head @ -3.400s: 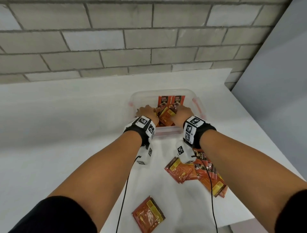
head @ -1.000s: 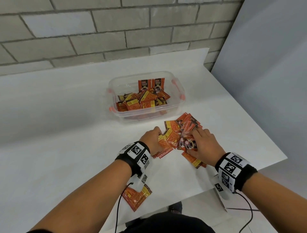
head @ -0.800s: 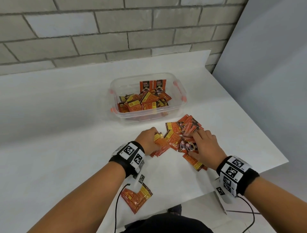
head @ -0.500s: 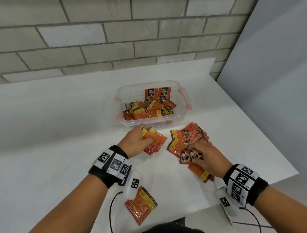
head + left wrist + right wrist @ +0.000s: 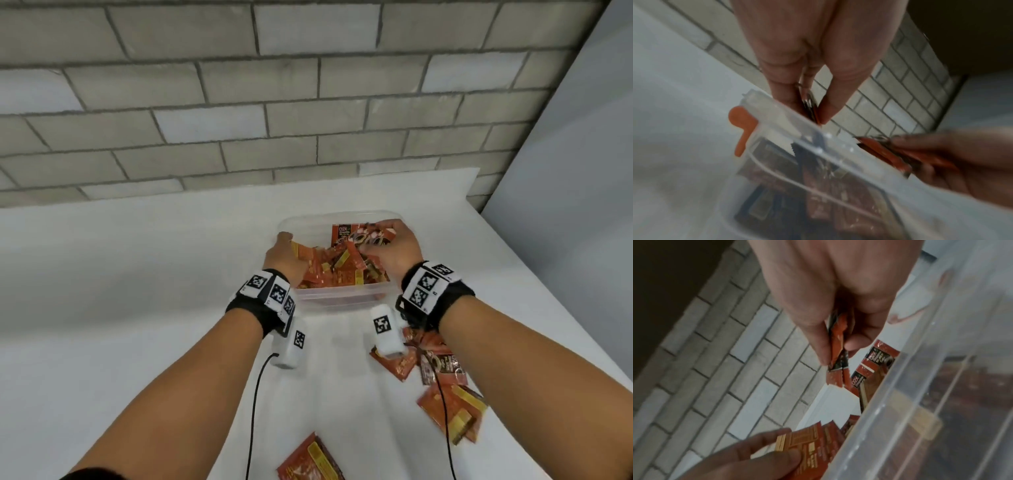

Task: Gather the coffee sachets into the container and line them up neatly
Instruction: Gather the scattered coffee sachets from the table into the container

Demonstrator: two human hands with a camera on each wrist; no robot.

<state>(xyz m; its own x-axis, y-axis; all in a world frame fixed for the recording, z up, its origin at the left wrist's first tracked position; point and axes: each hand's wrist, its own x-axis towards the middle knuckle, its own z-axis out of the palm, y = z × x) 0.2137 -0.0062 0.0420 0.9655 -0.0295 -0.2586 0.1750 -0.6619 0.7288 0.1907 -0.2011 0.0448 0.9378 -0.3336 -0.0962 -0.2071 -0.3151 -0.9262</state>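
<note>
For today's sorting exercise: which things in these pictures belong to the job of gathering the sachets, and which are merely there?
Part of the job:
container
sachets in it
loose sachets on the table
left hand and right hand, each gripping sachets

Merely there:
table
brick wall
wrist cables

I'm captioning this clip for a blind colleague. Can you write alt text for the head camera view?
Both hands are over a clear plastic container of orange coffee sachets: the left hand and the right hand each hold a small bunch. More loose sachets lie on the white table under the right forearm, below a grey brick wall.
</note>
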